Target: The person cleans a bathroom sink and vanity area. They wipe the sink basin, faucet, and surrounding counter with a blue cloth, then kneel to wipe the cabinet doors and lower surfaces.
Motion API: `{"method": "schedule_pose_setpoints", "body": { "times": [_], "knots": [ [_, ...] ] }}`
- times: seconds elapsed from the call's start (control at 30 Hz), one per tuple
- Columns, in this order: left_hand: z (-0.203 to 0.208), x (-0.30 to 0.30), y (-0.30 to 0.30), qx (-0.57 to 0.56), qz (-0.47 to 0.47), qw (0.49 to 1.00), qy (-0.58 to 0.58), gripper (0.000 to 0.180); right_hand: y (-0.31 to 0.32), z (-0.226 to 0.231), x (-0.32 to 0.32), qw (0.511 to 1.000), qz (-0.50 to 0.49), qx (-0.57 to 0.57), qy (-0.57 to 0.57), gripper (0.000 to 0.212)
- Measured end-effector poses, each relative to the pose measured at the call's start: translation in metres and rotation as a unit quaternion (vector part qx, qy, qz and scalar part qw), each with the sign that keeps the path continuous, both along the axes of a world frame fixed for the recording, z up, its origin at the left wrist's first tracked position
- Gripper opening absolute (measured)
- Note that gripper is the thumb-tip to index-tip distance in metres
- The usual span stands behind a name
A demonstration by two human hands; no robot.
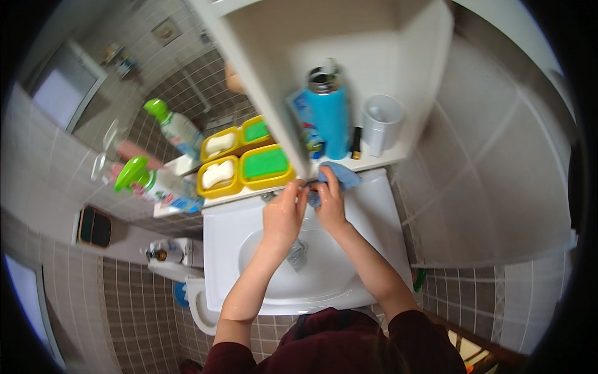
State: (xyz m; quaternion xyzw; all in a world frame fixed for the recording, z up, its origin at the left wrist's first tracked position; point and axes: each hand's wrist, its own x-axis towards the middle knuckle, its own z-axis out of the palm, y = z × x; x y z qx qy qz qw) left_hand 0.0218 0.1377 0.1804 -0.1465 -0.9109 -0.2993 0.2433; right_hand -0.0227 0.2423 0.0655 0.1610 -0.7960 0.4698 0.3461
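Note:
Over the back of the white washbasin (pixel 386 249), my two hands are close together at the shelf's edge. My right hand (pixel 330 202) grips a crumpled blue cloth (pixel 341 176), part of which spreads out past the fingers to the right. My left hand (pixel 283 215) is wet, its fingertips pinched together beside the right fingers. A small dark bit shows between the hands, too unclear to name. Water (pixel 297 254) runs into the bowl below the left wrist. The tap (pixel 268 196) is mostly hidden behind that hand.
On the ledge stand a yellow soap box (pixel 233 187) with white soap and a green sponge (pixel 266 163), plus a green-topped pump bottle (pixel 162 187). The shelf holds a blue flask (pixel 328 121) and a white mug (pixel 382 121). A mirror (pixel 187 75) reflects the ledge.

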Motion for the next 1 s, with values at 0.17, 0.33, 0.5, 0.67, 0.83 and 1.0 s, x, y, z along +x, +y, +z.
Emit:
{"method": "schedule_pose_setpoints", "body": {
  "times": [0.17, 0.33, 0.5, 0.67, 0.83, 1.0],
  "knots": [
    [-0.019, 0.026, -0.059, 0.088, 0.091, 0.992, -0.018, 0.012, -0.004, 0.002, 0.021, 0.991, 0.103, -0.067, 0.061, 0.026],
    [-0.018, 0.014, -0.095, -0.022, 0.112, 0.991, 0.074, 0.033, -0.001, 0.006, 0.042, 0.98, 0.11, -0.148, -0.081, 0.019],
    [-0.027, -0.017, -0.094, -0.184, 0.028, 0.969, 0.165, 0.042, -0.003, 0.012, 0.051, 0.96, 0.175, -0.158, -0.151, 0.022],
    [-0.023, -0.021, -0.097, -0.235, 0.028, 0.961, 0.144, 0.042, 0.005, 0.015, 0.054, 0.944, 0.173, -0.214, -0.181, 0.027],
    [-0.002, 0.006, -0.103, -0.237, 0.0, 0.958, 0.163, 0.037, 0.012, 0.025, 0.053, 0.935, 0.195, -0.216, -0.204, 0.026],
    [0.002, 0.087, -0.133, -0.213, 0.006, 0.974, 0.08, 0.032, 0.01, 0.028, 0.062, 0.93, 0.219, -0.181, -0.235, 0.024]
  ]
}}
